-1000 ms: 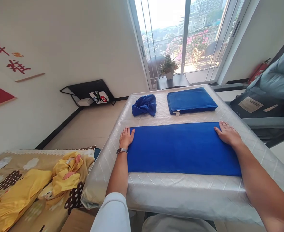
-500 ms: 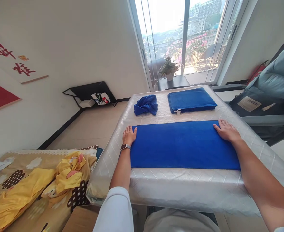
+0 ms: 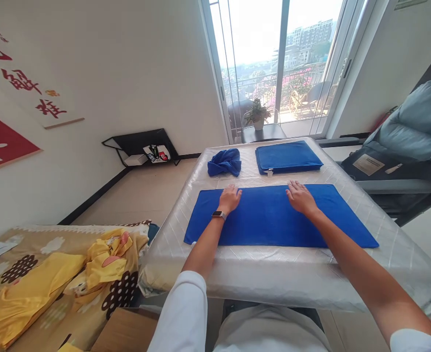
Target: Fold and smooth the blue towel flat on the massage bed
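Note:
A long blue towel (image 3: 263,220) lies flat across the near part of the table, its long sides running left to right. My left hand (image 3: 230,199) rests palm down on its far left part, fingers stretched towards the far edge. On the right half, my right hand (image 3: 300,197) lies flat near the same edge, thumb apart from the fingers. Beyond the towel sit a crumpled blue cloth (image 3: 225,163) at left and a neat stack of folded blue towels (image 3: 289,156) at right, with a white tag showing at its front.
A silvery quilted cover (image 3: 274,274) wraps the table. To the left is a bed with yellow clothes (image 3: 105,259), and a cardboard box (image 3: 125,330) stands beside it. A grey padded chair (image 3: 409,127) is at right. A potted plant (image 3: 258,117) stands before the glass door.
Both hands have slid inward along the towel from its two ends and are closer together. The towel's left and right ends are now uncovered. The view has shifted slightly.

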Action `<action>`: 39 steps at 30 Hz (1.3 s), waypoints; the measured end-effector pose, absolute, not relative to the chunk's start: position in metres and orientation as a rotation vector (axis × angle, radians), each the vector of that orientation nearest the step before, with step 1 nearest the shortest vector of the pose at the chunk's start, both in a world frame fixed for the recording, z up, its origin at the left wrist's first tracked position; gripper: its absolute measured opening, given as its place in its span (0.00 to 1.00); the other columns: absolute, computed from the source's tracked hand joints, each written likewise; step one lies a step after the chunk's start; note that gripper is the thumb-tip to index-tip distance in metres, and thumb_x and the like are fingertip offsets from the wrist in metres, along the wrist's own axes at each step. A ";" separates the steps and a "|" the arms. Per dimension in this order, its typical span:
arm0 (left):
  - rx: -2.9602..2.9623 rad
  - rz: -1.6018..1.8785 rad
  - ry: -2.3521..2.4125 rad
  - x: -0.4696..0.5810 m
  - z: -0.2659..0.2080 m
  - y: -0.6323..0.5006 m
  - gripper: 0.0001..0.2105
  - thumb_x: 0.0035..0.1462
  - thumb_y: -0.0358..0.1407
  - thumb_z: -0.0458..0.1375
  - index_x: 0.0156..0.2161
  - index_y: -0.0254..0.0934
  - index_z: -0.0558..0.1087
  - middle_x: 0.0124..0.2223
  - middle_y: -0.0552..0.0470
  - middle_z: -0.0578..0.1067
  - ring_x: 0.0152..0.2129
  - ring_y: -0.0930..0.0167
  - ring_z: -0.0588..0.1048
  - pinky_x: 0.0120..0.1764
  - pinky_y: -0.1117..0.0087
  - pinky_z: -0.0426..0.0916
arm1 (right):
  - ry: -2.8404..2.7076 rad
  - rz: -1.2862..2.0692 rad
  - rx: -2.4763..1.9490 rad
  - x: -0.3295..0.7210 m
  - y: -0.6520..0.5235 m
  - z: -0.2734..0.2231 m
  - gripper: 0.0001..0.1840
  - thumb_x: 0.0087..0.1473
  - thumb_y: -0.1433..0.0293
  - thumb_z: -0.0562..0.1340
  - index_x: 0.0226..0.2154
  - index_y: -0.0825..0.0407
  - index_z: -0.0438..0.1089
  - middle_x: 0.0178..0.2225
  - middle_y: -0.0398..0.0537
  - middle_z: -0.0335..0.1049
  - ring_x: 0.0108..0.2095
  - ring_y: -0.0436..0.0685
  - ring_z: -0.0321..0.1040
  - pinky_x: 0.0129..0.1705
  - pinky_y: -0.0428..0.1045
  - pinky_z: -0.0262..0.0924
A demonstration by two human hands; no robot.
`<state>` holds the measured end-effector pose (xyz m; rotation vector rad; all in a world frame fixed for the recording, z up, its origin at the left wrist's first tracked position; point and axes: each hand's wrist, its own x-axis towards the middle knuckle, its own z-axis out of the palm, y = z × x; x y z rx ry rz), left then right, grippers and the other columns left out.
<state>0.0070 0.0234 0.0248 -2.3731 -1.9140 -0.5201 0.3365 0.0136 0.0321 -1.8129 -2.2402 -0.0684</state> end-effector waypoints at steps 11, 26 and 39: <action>-2.549 -0.422 -1.729 0.105 -0.005 0.036 0.28 0.73 0.48 0.36 0.66 0.35 0.62 0.68 0.43 0.63 0.66 0.65 0.59 0.66 0.58 0.53 | -2.479 0.127 -1.685 0.252 0.032 0.002 0.33 0.67 0.62 0.42 0.70 0.56 0.51 0.71 0.51 0.45 0.71 0.59 0.39 0.70 0.58 0.38; -2.648 -0.315 -1.836 0.096 0.001 0.038 0.31 0.71 0.52 0.32 0.71 0.39 0.53 0.72 0.46 0.54 0.69 0.66 0.50 0.69 0.56 0.46 | -2.471 0.195 -1.788 0.271 0.037 0.005 0.37 0.67 0.55 0.38 0.71 0.56 0.47 0.72 0.50 0.41 0.72 0.57 0.36 0.71 0.57 0.33; -2.136 -0.208 -2.332 -0.110 0.004 0.028 0.29 0.71 0.50 0.35 0.70 0.43 0.55 0.72 0.46 0.54 0.69 0.62 0.52 0.67 0.51 0.47 | -2.004 0.186 -2.320 0.492 0.041 0.000 0.42 0.67 0.52 0.35 0.71 0.65 0.41 0.73 0.57 0.36 0.72 0.60 0.34 0.71 0.57 0.33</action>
